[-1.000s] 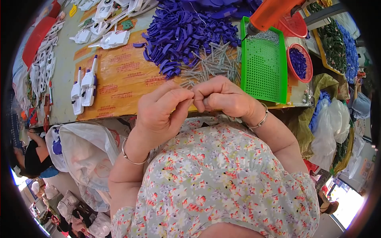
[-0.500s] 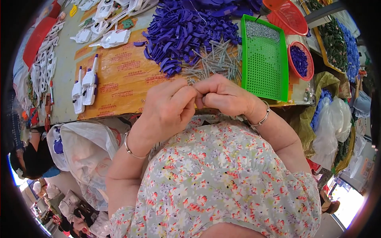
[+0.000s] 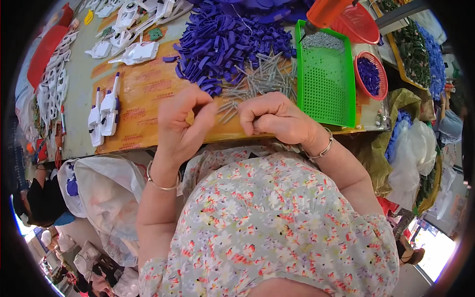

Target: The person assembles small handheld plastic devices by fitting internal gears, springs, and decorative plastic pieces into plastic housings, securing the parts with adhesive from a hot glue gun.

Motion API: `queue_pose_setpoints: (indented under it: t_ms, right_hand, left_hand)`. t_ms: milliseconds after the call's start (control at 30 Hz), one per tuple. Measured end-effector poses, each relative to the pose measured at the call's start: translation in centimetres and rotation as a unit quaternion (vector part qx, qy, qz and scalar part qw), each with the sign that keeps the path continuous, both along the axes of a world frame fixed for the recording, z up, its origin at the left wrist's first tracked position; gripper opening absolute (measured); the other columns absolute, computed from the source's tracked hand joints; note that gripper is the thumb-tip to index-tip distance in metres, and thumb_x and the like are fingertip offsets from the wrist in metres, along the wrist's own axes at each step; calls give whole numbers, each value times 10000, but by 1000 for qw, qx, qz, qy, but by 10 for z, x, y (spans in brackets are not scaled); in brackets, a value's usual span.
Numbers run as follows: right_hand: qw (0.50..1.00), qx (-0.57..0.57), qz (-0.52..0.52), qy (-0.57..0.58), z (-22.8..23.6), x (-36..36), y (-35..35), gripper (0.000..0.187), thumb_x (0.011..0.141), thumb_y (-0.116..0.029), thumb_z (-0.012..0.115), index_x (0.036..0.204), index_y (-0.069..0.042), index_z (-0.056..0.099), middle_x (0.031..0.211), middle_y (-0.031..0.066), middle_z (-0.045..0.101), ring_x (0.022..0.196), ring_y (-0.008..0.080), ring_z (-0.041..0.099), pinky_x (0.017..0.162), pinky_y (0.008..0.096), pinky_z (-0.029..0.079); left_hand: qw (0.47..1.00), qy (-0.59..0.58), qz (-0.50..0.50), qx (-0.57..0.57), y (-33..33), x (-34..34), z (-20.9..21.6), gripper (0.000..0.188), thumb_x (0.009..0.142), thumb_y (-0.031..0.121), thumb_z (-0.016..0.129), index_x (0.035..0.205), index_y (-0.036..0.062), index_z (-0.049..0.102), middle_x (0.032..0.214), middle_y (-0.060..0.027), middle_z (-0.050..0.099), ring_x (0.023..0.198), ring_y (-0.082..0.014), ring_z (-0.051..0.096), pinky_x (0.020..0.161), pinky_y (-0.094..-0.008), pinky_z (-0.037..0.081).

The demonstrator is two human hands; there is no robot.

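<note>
My left hand [image 3: 184, 121] is raised over the table's front edge, with its fingers curled in and the thumb bent toward the index finger. Whatever it may pinch is hidden. Apart from it, my right hand [image 3: 278, 118] is closed, its fingertips tucked under and their contents out of sight. Just beyond both hands lies a loose heap of thin silvery springs [image 3: 267, 74]. Behind that spreads a big pile of curved purple plastic pieces [image 3: 222, 42]. Two white and purple plastic assemblies [image 3: 110, 116] lie side by side left of my left hand.
A green perforated tray [image 3: 324, 106] holding small grey metal bits stands right of the springs. An orange tool [image 3: 322, 14] hangs over its far end. A red basket [image 3: 384, 81] holds purple parts. White plastic housings [image 3: 140, 53] lie far left. A plastic bag [image 3: 101, 183] hangs below the table edge.
My hands were together, fingers touching; now they are apart. The left hand has moved left, while the right stays nearly in place. The orange tool shows more, lower over the tray.
</note>
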State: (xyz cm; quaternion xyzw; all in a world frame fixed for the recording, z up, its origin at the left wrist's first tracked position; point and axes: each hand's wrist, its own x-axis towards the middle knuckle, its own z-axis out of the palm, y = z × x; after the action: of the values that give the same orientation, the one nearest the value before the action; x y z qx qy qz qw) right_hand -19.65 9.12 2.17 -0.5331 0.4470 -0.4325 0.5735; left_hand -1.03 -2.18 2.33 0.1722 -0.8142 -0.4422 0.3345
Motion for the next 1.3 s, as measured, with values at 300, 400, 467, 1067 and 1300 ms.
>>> queue_pose_setpoints:
  t_ms: [300, 400, 467, 1067, 1300]
  right_hand:
    - [995, -94, -29, 4, -2, 6, -3, 93, 720, -83, 476, 705, -19, 543, 676, 33, 492, 628, 138, 443, 586, 272, 364]
    - [994, -105, -26, 16, -4, 7, -4, 107, 724, -94, 469, 715, -16, 542, 679, 43, 501, 636, 160, 453, 605, 287, 378]
    - [991, -127, -21, 23, -8, 7, -5, 127, 726, -112, 466, 711, -11, 543, 688, 50, 516, 648, 170, 467, 619, 290, 388]
    - [997, -56, -11, 60, -7, 7, -5, 180, 719, -107, 452, 773, 12, 576, 672, 70, 564, 635, 147, 515, 611, 300, 437]
    - [991, -109, 25, 77, -8, 9, -1, 122, 730, -76, 469, 715, -10, 570, 688, 65, 555, 648, 172, 511, 633, 305, 415]
  left_hand:
    - [996, 48, -44, 62, 23, -2, 2, 152, 755, -91, 585, 887, -16, 596, 756, -72, 551, 630, -143, 530, 551, -251, 415]
    - [997, 40, -47, -42, 24, -3, 8, 176, 751, -89, 604, 910, -13, 597, 766, -93, 559, 620, -185, 551, 528, -272, 429]
    - [994, 29, -49, -89, 24, -4, 8, 186, 747, -85, 616, 917, -12, 596, 768, -104, 561, 614, -211, 559, 519, -282, 437]
    - [957, -16, -80, -280, 13, -19, 6, 193, 607, -83, 618, 753, 17, 540, 646, -81, 461, 529, -246, 473, 458, -330, 375]
    - [981, 3, 81, -174, -10, -13, -3, 142, 673, -84, 600, 733, 24, 531, 627, -60, 458, 508, -166, 458, 470, -267, 363]
